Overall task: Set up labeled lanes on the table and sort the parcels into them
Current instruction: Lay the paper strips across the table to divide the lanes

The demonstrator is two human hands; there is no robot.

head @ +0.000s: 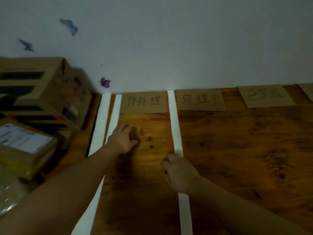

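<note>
Fingers of left hand (122, 141) being held straight and spread, grasping nothing, laid on tabletop (237, 158) at edge of second white strip (116, 112). Right hand (180, 173) being rested flat on third white strip (174, 129), fingers released. First white strip (101, 119) being seen just left of second. Cardboard labels being seen at far edge by wall (169, 39): first label (144, 101) between second and third strips, second label (200, 100) right of third strip, third label (265, 96) farther right. Parcels (33, 99) being seen stacked at left, beyond first strip.
</note>
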